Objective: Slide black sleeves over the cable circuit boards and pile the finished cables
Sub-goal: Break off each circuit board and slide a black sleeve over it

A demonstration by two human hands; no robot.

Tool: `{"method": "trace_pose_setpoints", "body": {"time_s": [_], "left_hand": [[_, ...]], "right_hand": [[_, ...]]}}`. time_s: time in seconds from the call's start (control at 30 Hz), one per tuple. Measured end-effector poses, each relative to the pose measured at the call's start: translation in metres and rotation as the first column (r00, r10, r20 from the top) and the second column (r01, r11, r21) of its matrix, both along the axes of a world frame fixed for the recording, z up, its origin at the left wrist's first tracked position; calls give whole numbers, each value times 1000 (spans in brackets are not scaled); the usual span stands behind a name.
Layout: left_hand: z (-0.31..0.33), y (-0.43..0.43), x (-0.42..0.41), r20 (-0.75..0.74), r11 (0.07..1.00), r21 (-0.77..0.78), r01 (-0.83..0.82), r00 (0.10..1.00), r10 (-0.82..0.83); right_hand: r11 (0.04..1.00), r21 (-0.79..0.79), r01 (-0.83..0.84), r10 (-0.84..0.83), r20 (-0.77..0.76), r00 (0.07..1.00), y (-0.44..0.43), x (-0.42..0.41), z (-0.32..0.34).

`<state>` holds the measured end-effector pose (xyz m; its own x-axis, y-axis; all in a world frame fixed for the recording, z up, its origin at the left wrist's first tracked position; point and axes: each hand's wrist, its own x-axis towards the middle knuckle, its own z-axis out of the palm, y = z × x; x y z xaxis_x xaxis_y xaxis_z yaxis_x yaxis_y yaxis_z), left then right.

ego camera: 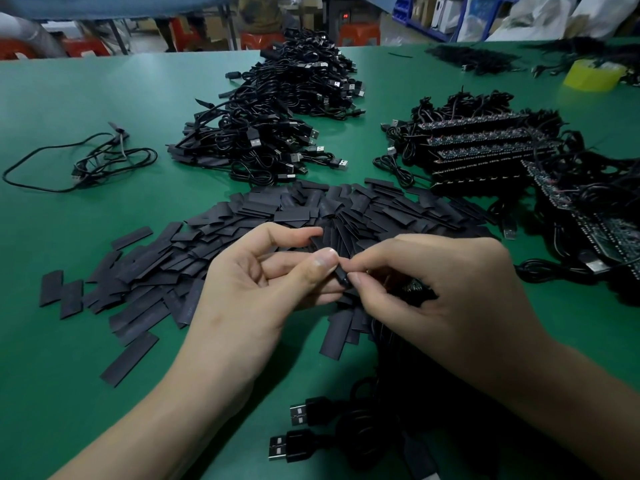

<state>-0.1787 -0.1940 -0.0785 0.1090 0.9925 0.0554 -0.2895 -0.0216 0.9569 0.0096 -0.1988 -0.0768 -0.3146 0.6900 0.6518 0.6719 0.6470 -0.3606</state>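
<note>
Midway through a batch, two hands work a black sleeve above the loose sleeves heaped on a green table
Head view: the left hand pinches the sleeve between thumb and fingers, while the right hand grips the cable with curled fingers, its circuit board mostly hidden under the palm. Sleeving appears to be just starting; next the board must be lined up with the sleeve's mouth and pushed through, then the cable goes to the finished pile beyond

Left hand and right hand bare — forearms bare too, thumbnail short.
</note>
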Motion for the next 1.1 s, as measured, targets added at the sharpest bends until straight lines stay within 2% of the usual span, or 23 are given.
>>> {"method": "trace_pose_setpoints", "body": {"time_s": [0.17,0.4,0.53,0.8,0.97,1.1], "left_hand": [[1,-1,0,-10,1000,-19,-16,1000,15],[3,-1,-1,20,996,-90,18,1000,-16],[2,-1,-1,24,986,-157,48,999,-45],[0,0,-3,-32,989,-137,55,998,-60],[-1,0,-2,-25,993,-111,46,998,-49],[-2,1,-2,18,994,-110,28,999,-26]], "right_hand": [[999,29,21,-21,4,1000,0,-2,-2],[985,171,-11,-18,170,985,1,3,1],[981,160,-106,59,274,960,3,11,8],[991,102,-81,58,215,975,4,8,3],[999,-12,-50,51,67,996,2,3,4],[998,-41,-57,56,-38,998,3,3,6]]}}
